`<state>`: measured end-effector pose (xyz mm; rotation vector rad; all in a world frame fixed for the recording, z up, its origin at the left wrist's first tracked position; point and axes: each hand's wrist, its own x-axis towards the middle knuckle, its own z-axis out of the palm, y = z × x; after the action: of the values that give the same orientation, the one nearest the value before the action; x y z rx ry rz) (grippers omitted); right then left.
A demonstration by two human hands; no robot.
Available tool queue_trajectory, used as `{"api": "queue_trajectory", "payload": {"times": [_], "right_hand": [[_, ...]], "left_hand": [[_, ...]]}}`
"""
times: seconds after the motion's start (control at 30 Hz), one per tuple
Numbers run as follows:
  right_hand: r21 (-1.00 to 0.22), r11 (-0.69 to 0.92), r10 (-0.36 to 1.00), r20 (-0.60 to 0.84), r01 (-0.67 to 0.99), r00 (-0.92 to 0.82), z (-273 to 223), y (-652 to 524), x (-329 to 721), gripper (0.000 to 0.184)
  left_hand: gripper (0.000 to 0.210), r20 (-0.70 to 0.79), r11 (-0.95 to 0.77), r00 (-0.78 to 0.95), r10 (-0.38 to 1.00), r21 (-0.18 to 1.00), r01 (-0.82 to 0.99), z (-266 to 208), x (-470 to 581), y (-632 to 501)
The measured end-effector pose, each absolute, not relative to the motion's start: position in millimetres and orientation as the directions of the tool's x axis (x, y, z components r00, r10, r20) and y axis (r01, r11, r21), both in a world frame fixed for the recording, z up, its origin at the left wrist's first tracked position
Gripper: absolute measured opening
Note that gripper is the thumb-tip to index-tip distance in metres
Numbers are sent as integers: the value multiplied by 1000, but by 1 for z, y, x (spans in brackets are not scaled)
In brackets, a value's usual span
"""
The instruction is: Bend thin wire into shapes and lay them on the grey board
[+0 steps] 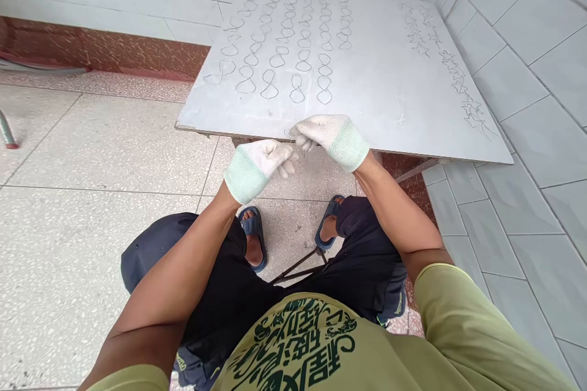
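Observation:
My left hand (266, 162), in a white glove with a mint cuff, is closed in a pinch just off the front edge of a white board (376, 91). Beside it, my right hand (323, 134), gloved the same way, pinches too, over that edge. A thin wire (288, 132) shows between the fingertips of both hands; its full shape is mostly hidden by the gloves. Beyond my hands, rows of thin wire figure-eights (324, 77) lie on the board. Star-shaped wire pieces (458, 81) lie in a line along its right side.
White tiled walls (523, 91) border the board at the back and right. Below is a speckled tile floor (92, 244). Dark metal legs (298, 266) show between my sandalled feet (253, 235). A metal leg with a red foot (8, 131) stands at far left.

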<state>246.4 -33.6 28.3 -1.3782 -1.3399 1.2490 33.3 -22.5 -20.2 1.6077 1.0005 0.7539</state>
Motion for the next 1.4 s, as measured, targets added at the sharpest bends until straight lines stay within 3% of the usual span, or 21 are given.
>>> {"api": "queue_trajectory", "payload": {"times": [0.23, 0.5, 0.67, 0.8, 0.97, 1.1, 1.27, 1.4], "right_hand": [[-968, -65, 991, -91, 241, -98, 33, -33, 254, 29], [-955, -18, 997, -42, 296, -72, 27, -31, 271, 34], [-921, 35, 992, -17, 389, -128, 23, -31, 274, 29], [-957, -48, 980, -100, 286, -171, 25, -31, 268, 18], [-989, -115, 971, -131, 90, -198, 24, -33, 267, 12], [-978, -200, 958, -183, -62, -220, 19, -31, 266, 15], [-972, -236, 961, -235, 10, -143, 24, -31, 259, 14], [-977, -191, 970, -203, 94, -138, 27, -34, 256, 20]], "left_hand": [[49, -93, -21, 454, 886, 971, 240, -18, 33, -21], [54, -107, 98, 463, 880, 994, 44, -31, 30, -10], [51, -112, 106, 434, 894, 994, 38, -31, 32, -9], [50, -121, 103, 471, 874, 993, 64, -28, 31, -11], [59, -104, 139, 531, 841, 990, -27, -31, 34, -13], [55, -75, 80, 486, 871, 997, 10, -30, 37, -16], [46, -32, -62, 432, 901, 978, 201, -24, 35, -21], [49, -5, -70, 416, 909, 984, 165, -26, 34, -20]]}}
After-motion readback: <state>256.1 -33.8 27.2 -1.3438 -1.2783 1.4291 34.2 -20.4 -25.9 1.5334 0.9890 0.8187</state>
